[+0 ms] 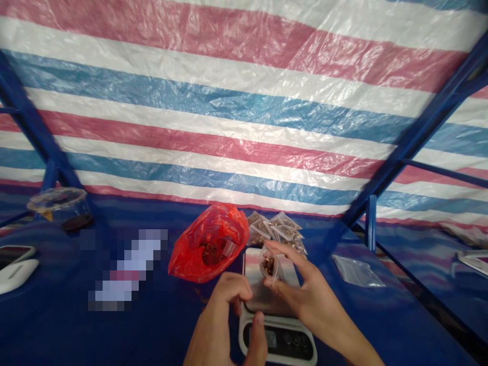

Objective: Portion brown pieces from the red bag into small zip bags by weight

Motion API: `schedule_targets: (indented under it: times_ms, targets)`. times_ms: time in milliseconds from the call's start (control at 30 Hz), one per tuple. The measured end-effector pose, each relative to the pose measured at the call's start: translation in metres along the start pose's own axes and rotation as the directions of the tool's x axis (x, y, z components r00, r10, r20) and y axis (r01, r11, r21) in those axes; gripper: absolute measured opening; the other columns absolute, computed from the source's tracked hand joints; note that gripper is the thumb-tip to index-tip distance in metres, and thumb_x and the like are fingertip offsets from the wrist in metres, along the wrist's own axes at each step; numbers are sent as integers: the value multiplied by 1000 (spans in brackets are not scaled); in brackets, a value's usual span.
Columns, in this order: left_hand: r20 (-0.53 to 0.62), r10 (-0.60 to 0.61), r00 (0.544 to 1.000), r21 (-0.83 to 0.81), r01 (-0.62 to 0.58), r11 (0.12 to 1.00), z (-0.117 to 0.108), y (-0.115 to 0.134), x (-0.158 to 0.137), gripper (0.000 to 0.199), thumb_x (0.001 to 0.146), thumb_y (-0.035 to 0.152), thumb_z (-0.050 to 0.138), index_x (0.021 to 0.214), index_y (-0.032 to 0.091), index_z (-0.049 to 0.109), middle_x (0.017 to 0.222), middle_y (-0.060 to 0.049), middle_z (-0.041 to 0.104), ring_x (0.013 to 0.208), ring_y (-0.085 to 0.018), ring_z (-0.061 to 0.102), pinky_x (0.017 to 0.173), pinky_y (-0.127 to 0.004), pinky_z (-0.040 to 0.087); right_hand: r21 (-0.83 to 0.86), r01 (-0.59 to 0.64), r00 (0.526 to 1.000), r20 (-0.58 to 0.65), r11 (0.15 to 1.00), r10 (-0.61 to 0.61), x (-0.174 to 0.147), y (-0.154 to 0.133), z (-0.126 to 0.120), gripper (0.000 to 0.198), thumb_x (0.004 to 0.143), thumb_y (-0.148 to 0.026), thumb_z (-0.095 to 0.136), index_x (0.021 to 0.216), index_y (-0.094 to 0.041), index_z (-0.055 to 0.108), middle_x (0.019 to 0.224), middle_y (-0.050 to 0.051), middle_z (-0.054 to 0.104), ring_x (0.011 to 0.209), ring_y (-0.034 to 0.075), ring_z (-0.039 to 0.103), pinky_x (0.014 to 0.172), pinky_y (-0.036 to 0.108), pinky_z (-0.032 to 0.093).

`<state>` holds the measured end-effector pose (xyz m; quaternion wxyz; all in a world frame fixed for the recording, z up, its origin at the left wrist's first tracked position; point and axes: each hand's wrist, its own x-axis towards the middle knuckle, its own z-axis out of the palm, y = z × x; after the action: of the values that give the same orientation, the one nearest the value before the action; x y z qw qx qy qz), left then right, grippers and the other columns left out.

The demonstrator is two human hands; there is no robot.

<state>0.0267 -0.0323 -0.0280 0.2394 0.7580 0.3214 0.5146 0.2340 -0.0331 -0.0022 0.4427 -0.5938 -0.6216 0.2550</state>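
My right hand has its thumb and fingers around a small clear zip bag, its mouth open and brown bits inside. That bag is over the steel plate of a kitchen scale. Nothing shows in my left hand, which is at the scale's left edge with fingers bent and thumb apart. Its thumb partly covers the scale's display. Behind it lies an open red plastic bag with dark brown pieces and a small clear item inside. Several filled zip bags are piled beyond the scale.
Flat zip bags lie on the blue table to the right. A clear tub, a white rounded device and a phone are at left. Blue metal bars slope at both sides before a striped plastic sheet.
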Motion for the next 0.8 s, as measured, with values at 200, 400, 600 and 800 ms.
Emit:
schedule_targets:
  times_ms: [200,400,600,800]
  targets:
    - [-141,-302,943,-142,283,949,2,-10,-10,62,85,26,69,141,27,42,131,-12,64,115,-27,69,97,-42,59,412,-97,985,172,906,28,-8,-33,49,71,79,-42,88,143,-32,61,121,6,75,115,27,71,101,40,59]
    - [22,-389,921,-230,383,895,-39,-26,9,38,86,26,65,123,25,56,102,-5,69,91,-22,72,80,-33,60,183,122,973,173,975,-154,0,-47,75,61,84,-37,84,142,-33,63,140,7,67,127,26,65,111,39,52]
    - [-164,-454,876,-35,455,890,-78,-35,36,29,85,27,58,113,26,53,90,1,66,82,-20,69,79,-32,56,-539,193,974,207,820,-93,50,-62,67,23,104,-26,55,113,-24,77,115,9,78,111,28,73,103,42,52]
    - [-231,-587,776,425,623,657,-85,-65,54,42,88,60,60,109,25,51,96,-7,70,89,-32,72,74,-38,50,-871,67,965,180,488,190,79,-73,96,30,103,-35,60,110,-11,76,104,22,79,102,34,76,88,39,55]
